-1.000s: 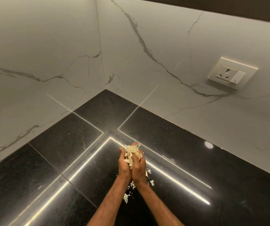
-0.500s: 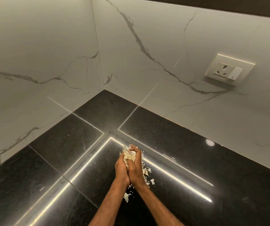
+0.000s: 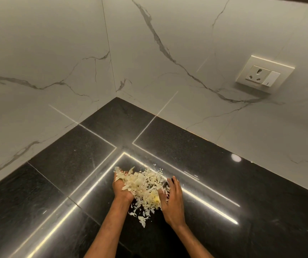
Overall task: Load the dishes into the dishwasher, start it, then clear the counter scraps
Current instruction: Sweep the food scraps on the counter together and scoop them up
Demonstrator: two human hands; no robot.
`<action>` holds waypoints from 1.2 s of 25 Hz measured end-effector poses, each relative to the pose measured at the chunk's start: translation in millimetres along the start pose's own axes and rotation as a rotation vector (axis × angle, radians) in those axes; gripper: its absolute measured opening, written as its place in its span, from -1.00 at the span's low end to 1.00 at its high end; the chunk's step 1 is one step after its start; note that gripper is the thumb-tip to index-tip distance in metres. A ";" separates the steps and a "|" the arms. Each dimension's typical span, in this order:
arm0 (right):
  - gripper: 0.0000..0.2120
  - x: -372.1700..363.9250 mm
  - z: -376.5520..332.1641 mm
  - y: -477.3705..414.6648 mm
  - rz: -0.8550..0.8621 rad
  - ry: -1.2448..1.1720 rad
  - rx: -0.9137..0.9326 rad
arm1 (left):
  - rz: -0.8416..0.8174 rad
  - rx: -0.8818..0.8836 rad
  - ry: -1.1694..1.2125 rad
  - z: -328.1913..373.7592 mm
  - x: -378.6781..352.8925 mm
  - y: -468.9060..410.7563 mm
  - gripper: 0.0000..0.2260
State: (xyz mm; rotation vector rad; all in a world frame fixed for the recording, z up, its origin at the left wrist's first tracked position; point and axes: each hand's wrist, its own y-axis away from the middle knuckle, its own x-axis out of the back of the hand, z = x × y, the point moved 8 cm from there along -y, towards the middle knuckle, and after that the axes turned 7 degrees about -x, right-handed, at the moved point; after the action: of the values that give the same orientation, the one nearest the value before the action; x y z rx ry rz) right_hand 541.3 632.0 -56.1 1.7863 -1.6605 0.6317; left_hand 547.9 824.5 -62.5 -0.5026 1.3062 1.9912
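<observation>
— Scraps [image 3: 144, 185]: where?
— Heaped on the black tabletop [image 3: 251, 183], wedged between both hands, touching each.
— Hands?
— Left hand [image 3: 121, 191] on the heap's left flank, fingers buried under shreds, so cannot tell how far curled. Right hand [image 3: 172, 202] on the right flank, fingers straight and spread, pressing inward.
— Lie of the heap?
— Slanting from far-left to near-right. Neither hand nearer, both in contact.
— Stragglers?
— Loose bits [image 3: 142, 217] trailing toward the body, just below the heap, outside the cupping. Probably needing a second sweep.
— Anything in the way?
— Marble wall [image 3: 56, 53] corner well beyond, wall socket [image 3: 263, 76] high to the right. Neither near the heap.
</observation>
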 end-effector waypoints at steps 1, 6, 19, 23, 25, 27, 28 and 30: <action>-0.27 -10.4 2.2 2.2 -0.022 0.131 0.015 | -0.006 -0.010 0.010 4.6 3.4 0.9 -0.25; -0.24 -47.1 -50.7 -21.6 -0.185 0.104 0.141 | -0.095 0.015 0.094 14.6 3.4 14.5 -0.41; -0.44 -58.9 -68.1 -7.6 -0.580 0.327 0.693 | 0.017 -0.133 0.113 48.5 26.2 16.5 -0.61; -0.10 -49.9 -42.3 11.7 -0.359 0.383 0.637 | 0.040 -0.128 0.148 46.9 24.8 16.3 -0.53; 0.04 -63.5 -52.2 19.8 -0.358 0.459 0.647 | 0.028 -0.160 0.163 49.9 22.6 17.2 -0.46; 0.03 -75.5 -73.4 18.2 -0.348 0.497 0.668 | 0.028 -0.194 0.153 59.1 21.5 19.1 -0.48; -0.03 -81.5 -84.5 16.5 -0.348 0.523 0.687 | 0.030 -0.220 0.162 65.9 21.1 20.7 -0.53; -0.23 -94.7 -102.7 17.5 -0.365 0.564 0.746 | 0.022 -0.282 0.179 79.5 22.3 23.7 -0.66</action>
State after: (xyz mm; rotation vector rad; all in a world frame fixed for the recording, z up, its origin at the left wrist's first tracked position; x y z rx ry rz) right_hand 521.0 771.2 -49.3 2.0451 -0.7230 1.5409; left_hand 519.5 898.0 -28.5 -0.8186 1.1409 2.2034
